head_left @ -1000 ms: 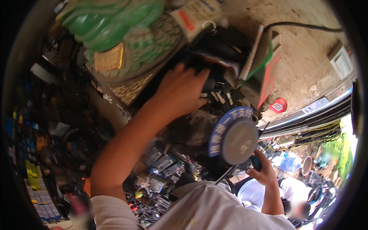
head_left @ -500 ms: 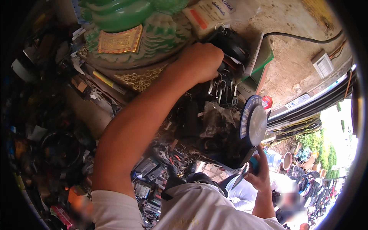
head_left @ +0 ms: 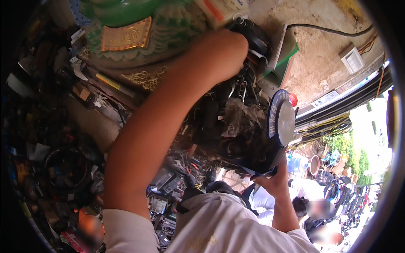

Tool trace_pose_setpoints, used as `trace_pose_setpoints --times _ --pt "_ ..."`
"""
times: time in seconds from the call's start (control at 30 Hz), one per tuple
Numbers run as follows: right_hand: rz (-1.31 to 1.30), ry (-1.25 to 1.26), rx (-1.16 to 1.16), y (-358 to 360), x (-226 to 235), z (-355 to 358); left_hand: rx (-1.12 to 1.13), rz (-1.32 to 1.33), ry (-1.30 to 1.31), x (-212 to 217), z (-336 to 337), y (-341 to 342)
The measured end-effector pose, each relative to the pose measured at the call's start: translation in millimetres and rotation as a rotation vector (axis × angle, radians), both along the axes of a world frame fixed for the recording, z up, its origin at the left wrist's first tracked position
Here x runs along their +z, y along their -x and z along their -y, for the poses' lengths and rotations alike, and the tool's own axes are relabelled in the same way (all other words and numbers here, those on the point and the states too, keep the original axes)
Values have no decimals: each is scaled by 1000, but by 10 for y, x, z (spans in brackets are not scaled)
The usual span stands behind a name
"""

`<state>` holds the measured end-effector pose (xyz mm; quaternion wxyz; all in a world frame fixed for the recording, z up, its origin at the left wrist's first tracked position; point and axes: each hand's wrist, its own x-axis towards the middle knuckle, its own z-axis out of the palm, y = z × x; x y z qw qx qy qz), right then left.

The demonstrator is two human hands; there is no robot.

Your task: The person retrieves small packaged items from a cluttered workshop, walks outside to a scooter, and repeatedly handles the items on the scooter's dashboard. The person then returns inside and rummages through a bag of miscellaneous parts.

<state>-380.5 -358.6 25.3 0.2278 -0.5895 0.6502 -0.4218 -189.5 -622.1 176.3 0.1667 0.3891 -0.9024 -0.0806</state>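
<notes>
The person is reaching up into a hanging tangle of black parts [head_left: 236,126] — cables, clips and small hardware bunched together. The left hand [head_left: 219,52] is raised high and curled into a near-fist around something dark at the top of the bunch [head_left: 253,36]; the fingers are wrapped over it and facing away, so I cannot tell exactly what they are pinching. The right hand [head_left: 274,179] is working lower down, fingers closed narrowly on the bottom edge of a round disc [head_left: 282,122] with a blue rim and pale face, which is sitting on edge just beside the tangle on its right.

Behind the left arm, a green figure [head_left: 126,17] with a gold plaque is standing on a cluttered shelf. A green-edged board [head_left: 287,50] is leaning near the top of the bunch, and a black cable [head_left: 329,29] is running along the rough wall. Other people are sitting further off, lower right.

To my eye, the step is being done sensibly when the upper hand is taking the weight while the lower one is steadying the disc — any pulling ought to be slow and straight, since the clips are looking ready to snag, and a hard tug could be bringing loose pieces down.
</notes>
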Motion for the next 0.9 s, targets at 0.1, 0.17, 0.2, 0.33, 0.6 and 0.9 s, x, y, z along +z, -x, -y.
trace_pose_setpoints --times 0.1,0.17,0.2,0.33,0.6,0.9 --pt "56 -59 -21 25 70 -15 -97 -150 -32 -60 -348 -232" --pt "93 -24 -30 30 20 -20 -239 -70 -32 -255 -543 -315" --pt "61 -78 -20 9 82 1 -278 -64 10 -375 -623 -332" --pt "164 -82 -21 -28 85 22 -81 -22 277 -622 -619 -142" --pt "147 -96 -56 25 8 -3 -14 257 444 -667 -159 142" --pt "137 -70 -37 -1 46 18 -58 36 274 -421 223 138"
